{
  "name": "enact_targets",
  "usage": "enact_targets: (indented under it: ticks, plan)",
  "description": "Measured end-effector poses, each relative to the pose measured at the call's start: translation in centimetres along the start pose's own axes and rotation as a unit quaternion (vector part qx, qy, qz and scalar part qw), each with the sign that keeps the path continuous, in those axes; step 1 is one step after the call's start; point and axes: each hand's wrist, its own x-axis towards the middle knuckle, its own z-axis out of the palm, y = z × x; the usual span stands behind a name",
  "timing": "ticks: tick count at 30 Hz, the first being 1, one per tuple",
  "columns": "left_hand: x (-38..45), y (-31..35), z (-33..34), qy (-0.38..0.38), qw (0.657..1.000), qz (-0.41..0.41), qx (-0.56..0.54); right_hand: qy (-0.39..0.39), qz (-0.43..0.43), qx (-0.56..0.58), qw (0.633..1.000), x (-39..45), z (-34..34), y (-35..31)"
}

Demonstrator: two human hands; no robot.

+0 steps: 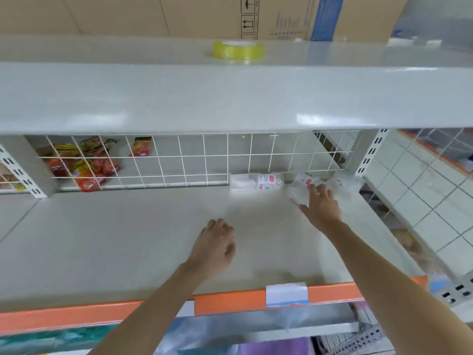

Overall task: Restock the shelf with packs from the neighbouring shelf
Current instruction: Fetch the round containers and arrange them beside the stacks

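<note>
A clear pack with a red label lies on its side at the back of the grey shelf, against the wire grid. A second clear pack lies to its right, with a third, blurred one in the far right corner. My right hand reaches to the back right and rests on the second pack with fingers spread; whether it grips the pack is unclear. My left hand hovers over the shelf's middle, fingers loosely curled, holding nothing.
A white wire grid backs the shelf; red and yellow snack packs lie behind it at the left. A yellow tape roll sits on the upper shelf. An orange price rail edges the front. Slotted uprights stand at both ends.
</note>
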Motion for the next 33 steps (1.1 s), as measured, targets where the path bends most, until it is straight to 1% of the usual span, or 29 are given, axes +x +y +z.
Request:
enact_targets:
  ticks: [2, 5, 7, 10, 11, 13, 17, 19, 20, 22, 24, 25, 28, 30, 33]
  plan:
    - [0.0, 0.5, 0.1, -0.004, 1.0, -0.012, -0.005, 0.02, -0.024, 0.034, 0.999, -1.0, 0.6, -0.2]
    - [0.5, 1.7, 0.3, 0.004, 0.999, -0.004, -0.037, 0.017, -0.126, 0.1, 0.987, -3.5, 1.2, -1.2]
    - [1.1, 2.5, 0.3, 0.005, 0.998, 0.026, -0.056, -0.007, -0.198, 0.135, 0.971, -6.0, 1.4, -2.3]
    - [1.7, 3.6, 0.1, -0.027, 0.996, 0.076, -0.033, -0.074, -0.281, 0.168, 0.942, -8.0, 1.1, -4.5]
    - [1.7, 3.6, 0.2, -0.042, 0.996, 0.071, -0.023, -0.093, -0.299, 0.172, 0.934, -8.0, 0.9, -5.1]
    - [1.2, 3.3, 0.0, -0.04, 0.999, 0.033, -0.002, -0.084, -0.322, 0.183, 0.925, -7.1, 0.7, -6.0]
    - [-0.8, 1.3, -0.9, 0.043, 0.997, -0.036, 0.049, -0.021, -0.304, 0.185, 0.934, -3.0, 0.3, -7.6]
    - [-1.8, 0.3, -1.3, 0.046, 0.994, -0.071, 0.066, -0.003, -0.298, 0.155, 0.942, -0.1, 0.3, -9.1]
    - [-2.3, 0.1, -1.7, 0.036, 0.993, -0.092, 0.067, -0.009, -0.29, 0.131, 0.948, 1.2, 0.2, -9.8]
    - [-3.2, -0.5, -2.1, 0.013, 0.991, -0.123, 0.057, -0.04, -0.262, 0.079, 0.961, 3.3, 0.2, -11.1]
    - [-3.9, -0.7, -2.4, 0.018, 0.988, -0.142, 0.055, -0.065, -0.241, 0.017, 0.968, 4.2, 0.5, -11.7]
    - [-4.2, -0.8, -2.5, 0.022, 0.987, -0.149, 0.058, -0.06, -0.24, -0.02, 0.969, 4.3, 0.8, -11.9]
    - [-4.9, -1.1, -2.7, 0.039, 0.983, -0.17, 0.061, -0.008, -0.244, -0.106, 0.964, 3.5, 1.4, -12.6]
    - [-5.5, -1.3, -2.9, 0.049, 0.98, -0.182, 0.06, 0.01, -0.256, -0.11, 0.96, 2.8, 1.3, -13.1]
    - [-6.5, -1.7, -3.1, 0.056, 0.976, -0.202, 0.052, -0.012, -0.287, -0.039, 0.957, 0.7, 1.9, -13.1]
